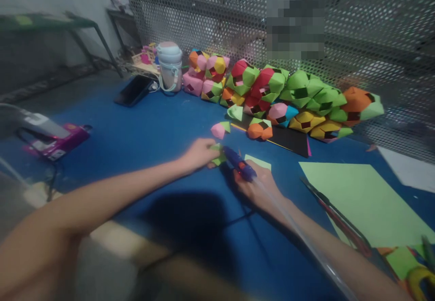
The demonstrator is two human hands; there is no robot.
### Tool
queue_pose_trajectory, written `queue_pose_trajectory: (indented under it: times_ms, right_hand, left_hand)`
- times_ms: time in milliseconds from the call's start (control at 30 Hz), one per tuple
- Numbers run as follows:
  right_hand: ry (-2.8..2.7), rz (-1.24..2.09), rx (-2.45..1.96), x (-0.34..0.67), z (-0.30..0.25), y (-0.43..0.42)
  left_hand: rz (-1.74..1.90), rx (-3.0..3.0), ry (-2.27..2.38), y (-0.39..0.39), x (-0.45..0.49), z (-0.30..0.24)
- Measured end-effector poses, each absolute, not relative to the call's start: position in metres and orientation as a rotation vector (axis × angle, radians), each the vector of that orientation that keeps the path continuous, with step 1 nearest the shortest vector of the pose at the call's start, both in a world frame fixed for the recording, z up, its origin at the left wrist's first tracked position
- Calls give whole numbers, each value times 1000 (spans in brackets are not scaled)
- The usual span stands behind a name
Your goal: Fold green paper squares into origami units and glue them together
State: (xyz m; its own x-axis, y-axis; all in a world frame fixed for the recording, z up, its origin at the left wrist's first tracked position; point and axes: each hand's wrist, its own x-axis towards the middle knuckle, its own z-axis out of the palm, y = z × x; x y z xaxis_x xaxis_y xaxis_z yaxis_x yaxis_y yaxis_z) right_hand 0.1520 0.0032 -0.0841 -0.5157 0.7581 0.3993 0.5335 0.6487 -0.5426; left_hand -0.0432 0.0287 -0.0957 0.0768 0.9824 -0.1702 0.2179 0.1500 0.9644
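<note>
Over the middle of the blue table, my left hand (200, 153) pinches a small green folded paper piece (217, 154). My right hand (258, 181) is wrapped around a blue hot glue gun (240, 164) with an orange part on it. A long clear glue stick (288, 219) runs out of its back along my right forearm. The gun's nozzle points left and meets or nearly meets the green paper; exact contact is too blurred to tell. A pale green paper slip (260, 161) lies just behind my right hand. Small pink-and-green (220, 130) and orange (260, 129) paper pieces sit beyond.
Colourful folded paper balls (268, 83) are piled along the perforated metal panel (217, 15). A bottle (170, 67) and a phone (134, 90) stand at back left, a pink power strip (61, 140) at left. On the right lie green sheets (370, 201) and scissors (335, 215).
</note>
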Motion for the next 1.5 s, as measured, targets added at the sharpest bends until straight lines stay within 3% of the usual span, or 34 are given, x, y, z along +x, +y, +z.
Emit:
queue_pose_trajectory:
  times_ms: [667, 1200, 1500]
  right_hand:
    - [-2217, 544, -1003, 149, -77, 3]
    - [-1994, 836, -1268, 145, -66, 0]
    - [-2040, 800, -1336, 148, -61, 2]
  left_hand:
    - [909, 1256, 1367, 29, -43, -93]
    - [845, 1184, 1394, 28, -41, -80]
    - [784, 1130, 1373, 31, -46, -77]
